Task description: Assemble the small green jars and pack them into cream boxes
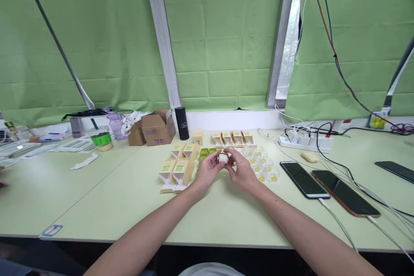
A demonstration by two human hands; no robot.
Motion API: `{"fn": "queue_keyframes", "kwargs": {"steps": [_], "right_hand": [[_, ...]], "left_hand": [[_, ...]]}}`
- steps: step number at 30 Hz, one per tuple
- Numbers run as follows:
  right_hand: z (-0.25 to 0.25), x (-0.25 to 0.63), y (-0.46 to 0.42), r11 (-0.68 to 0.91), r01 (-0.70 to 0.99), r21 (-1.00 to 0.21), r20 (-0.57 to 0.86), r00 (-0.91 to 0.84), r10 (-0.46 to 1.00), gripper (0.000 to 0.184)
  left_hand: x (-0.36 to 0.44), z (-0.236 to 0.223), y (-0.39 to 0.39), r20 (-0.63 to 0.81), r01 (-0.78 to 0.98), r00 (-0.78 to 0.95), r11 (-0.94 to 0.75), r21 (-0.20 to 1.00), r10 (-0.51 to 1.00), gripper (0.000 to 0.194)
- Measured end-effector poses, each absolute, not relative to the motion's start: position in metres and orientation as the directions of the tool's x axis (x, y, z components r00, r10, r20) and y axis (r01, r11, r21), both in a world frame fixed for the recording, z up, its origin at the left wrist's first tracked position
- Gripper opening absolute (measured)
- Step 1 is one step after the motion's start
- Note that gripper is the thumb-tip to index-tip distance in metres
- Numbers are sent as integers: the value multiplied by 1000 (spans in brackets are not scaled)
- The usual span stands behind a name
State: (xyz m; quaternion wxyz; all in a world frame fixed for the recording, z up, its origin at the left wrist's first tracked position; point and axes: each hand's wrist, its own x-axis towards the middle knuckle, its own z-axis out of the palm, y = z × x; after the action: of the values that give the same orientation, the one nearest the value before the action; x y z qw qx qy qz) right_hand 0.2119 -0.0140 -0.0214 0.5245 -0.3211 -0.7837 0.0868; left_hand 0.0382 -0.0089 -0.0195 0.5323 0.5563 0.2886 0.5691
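Note:
My left hand [207, 169] and my right hand [241, 170] meet over the middle of the pale green table [97, 198]. Together they pinch a small white round item in a green-rimmed cup [223, 158]. Left of my hands lie several small tan folded boxes [177, 169] with green labels. Behind my hands sit small green cups [205, 152] and a row of tan boxes [233, 138]. To the right of my hands stand several clear plastic cups [263, 167], some with yellow pieces inside.
Two phones [326, 183] lie on cables at the right, a third [395, 170] farther right. A white power strip [304, 141] with tangled wires sits at the back right. Brown cardboard boxes [155, 128], a black cylinder [182, 123] and bottles stand at the back left.

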Motion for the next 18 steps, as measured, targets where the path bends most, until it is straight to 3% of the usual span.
{"fn": "queue_keyframes", "kwargs": {"steps": [9,18], "right_hand": [[-18,212,-12,725,358,-588,722,-171,670,39],[-13,213,-10,607,86,-790,603,-63,795,38]], "left_hand": [[33,-10,-17,334,-252,243,-273,928,911,84],[24,-3,-19,467,65,30,-467,882,884,49]]}}
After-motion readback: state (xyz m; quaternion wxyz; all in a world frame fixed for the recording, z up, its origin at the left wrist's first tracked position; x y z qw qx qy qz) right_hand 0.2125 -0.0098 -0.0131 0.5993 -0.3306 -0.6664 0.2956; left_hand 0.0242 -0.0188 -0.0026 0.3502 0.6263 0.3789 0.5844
